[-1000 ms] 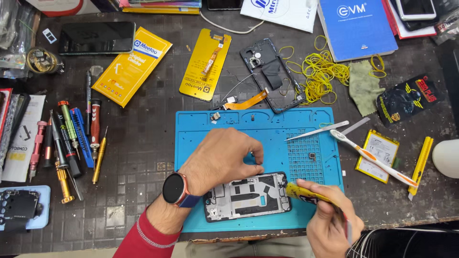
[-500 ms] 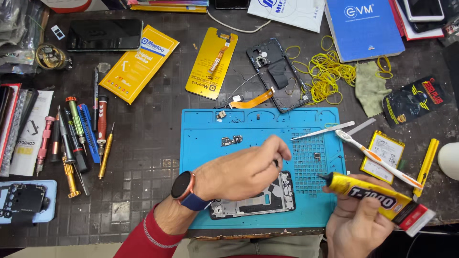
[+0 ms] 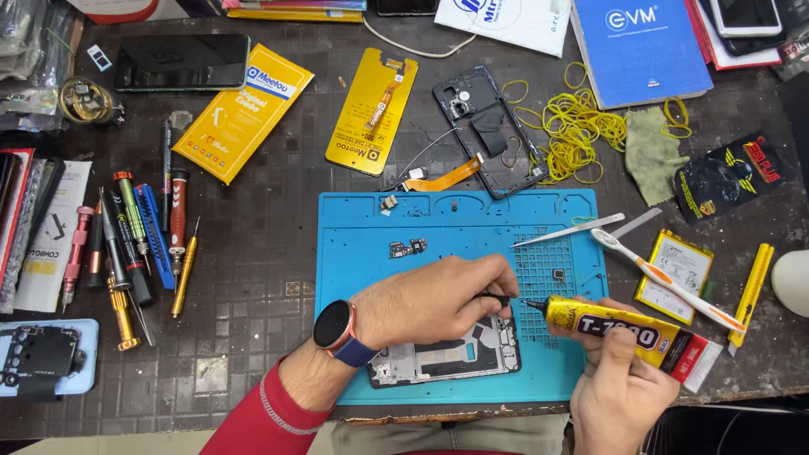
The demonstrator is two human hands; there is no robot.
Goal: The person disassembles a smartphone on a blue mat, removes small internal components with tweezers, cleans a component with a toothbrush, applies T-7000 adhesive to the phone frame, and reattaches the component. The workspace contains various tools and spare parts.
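Note:
My left hand (image 3: 434,299) lies over an opened phone frame (image 3: 455,355) on the blue work mat (image 3: 362,236). Its fingertips pinch a small black cap (image 3: 497,298) right at the nozzle of a yellow glue tube (image 3: 619,330). My right hand (image 3: 619,392) holds that tube from below, nozzle pointing left toward the left fingers. A smartwatch (image 3: 335,324) sits on my left wrist, above a red sleeve. A small circuit part (image 3: 407,248) rests on the mat above the hand.
Screwdrivers (image 3: 139,244) lie in a row at the left. A toothbrush (image 3: 666,278), tweezers (image 3: 569,230), a battery (image 3: 674,263) and a yellow pry tool (image 3: 750,291) lie right of the mat. A phone back cover (image 3: 489,131), yellow rubber bands (image 3: 581,126) and a yellow card (image 3: 371,109) are behind.
My right hand has lifted the glue tube off the phone frame and turned it sideways. My left hand moved right to meet the nozzle with its fingertips.

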